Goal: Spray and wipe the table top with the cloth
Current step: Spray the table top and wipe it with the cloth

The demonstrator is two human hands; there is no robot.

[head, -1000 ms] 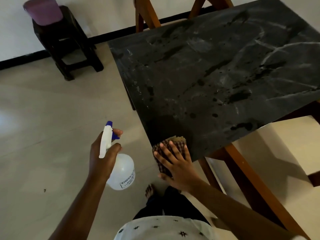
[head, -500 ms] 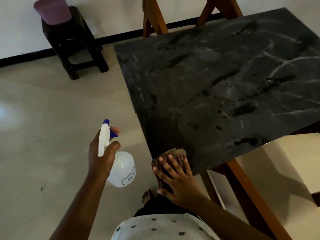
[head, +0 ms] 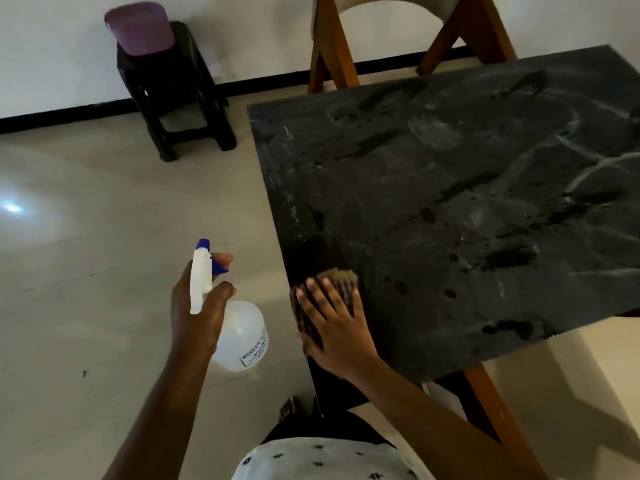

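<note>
The dark marble table top (head: pixel 467 209) fills the right half of the view, speckled with wet drops and pale smears. A brown checked cloth (head: pixel 341 279) lies on its near left corner, and my right hand (head: pixel 334 327) presses flat on it with fingers spread. My left hand (head: pixel 197 311) grips a clear spray bottle (head: pixel 242 336) with a white head and blue nozzle, held over the floor just left of the table, a finger on the trigger.
A dark wooden stool (head: pixel 176 95) carrying a purple container (head: pixel 140 27) stands by the wall at the back left. A wooden chair (head: pixel 408 36) sits behind the table's far edge. Orange wooden table legs (head: pixel 498 420) show below the near edge. Pale tiled floor (head: pixel 86 271) lies to the left.
My right hand with the cloth has slid a little further onto the table's near corner. The view has tilted up and left. The bottle hand has hardly moved.
</note>
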